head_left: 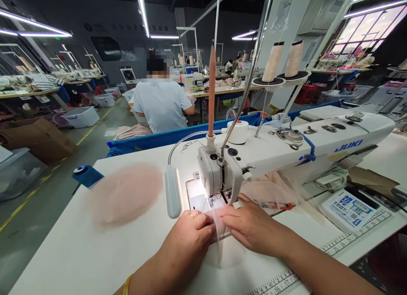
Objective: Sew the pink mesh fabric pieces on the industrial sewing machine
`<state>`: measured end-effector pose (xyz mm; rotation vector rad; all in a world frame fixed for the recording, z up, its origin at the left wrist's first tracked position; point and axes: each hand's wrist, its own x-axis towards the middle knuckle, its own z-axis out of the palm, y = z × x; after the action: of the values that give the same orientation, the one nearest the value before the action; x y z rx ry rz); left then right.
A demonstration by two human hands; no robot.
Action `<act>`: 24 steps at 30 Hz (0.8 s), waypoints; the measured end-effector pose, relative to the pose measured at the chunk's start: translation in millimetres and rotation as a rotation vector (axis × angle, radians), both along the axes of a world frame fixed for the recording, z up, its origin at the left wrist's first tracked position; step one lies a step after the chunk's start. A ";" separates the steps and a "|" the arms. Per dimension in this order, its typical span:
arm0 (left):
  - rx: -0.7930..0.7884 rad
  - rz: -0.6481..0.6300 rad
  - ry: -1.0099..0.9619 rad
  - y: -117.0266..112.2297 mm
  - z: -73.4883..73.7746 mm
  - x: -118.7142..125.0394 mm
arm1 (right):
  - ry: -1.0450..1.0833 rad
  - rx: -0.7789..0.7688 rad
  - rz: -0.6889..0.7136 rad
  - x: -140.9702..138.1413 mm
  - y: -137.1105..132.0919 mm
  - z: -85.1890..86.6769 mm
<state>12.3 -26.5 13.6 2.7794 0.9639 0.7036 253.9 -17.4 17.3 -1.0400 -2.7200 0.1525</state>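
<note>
In the head view, a white sewing machine point(273, 146) stands on the table with its needle area lit. Sheer pale pink fabric point(219, 246) lies at the front of the needle plate and hangs in a fold between my hands. My left hand point(190, 233), with a ring, pinches the fabric's left side just in front of the presser foot point(213, 199). On the right, my right hand point(251, 223) holds the fabric close beside the foot, fingers bent inward. More sheer fabric point(270, 189) is bunched under the machine arm, near orange-handled snips point(275, 205).
A small lamp point(173, 193) stands left of the needle. A round piece of pink mesh point(127, 195) and a blue thread cone point(86, 176) lie on the left. A white box point(348, 208) and printed ruler tape point(356, 233) are on the right. A co-worker point(160, 102) sits ahead.
</note>
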 end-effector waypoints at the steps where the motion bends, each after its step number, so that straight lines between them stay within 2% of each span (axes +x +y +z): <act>1: 0.017 0.003 -0.002 -0.6 -1.4 0.7 | 0.000 -0.005 -0.001 0.0 0.1 0.0; 6: 0.061 0.018 -0.036 -1.7 -6.2 3.0 | -0.005 -0.014 -0.015 0.5 1.5 -0.7; 12: 0.023 0.059 0.009 1.8 -6.2 3.7 | 0.061 0.044 -0.066 0.8 5.4 -6.6; 19: -0.012 0.123 0.091 10.9 -1.5 5.2 | 0.110 0.135 -0.103 0.5 12.4 -16.0; 24: 0.005 0.109 0.046 8.7 1.3 3.9 | 0.141 0.155 -0.072 2.6 10.9 -13.3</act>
<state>16.2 -17.8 14.9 2.7761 1.1308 0.6589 256.5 -6.4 4.0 -1.0402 -2.5203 0.0027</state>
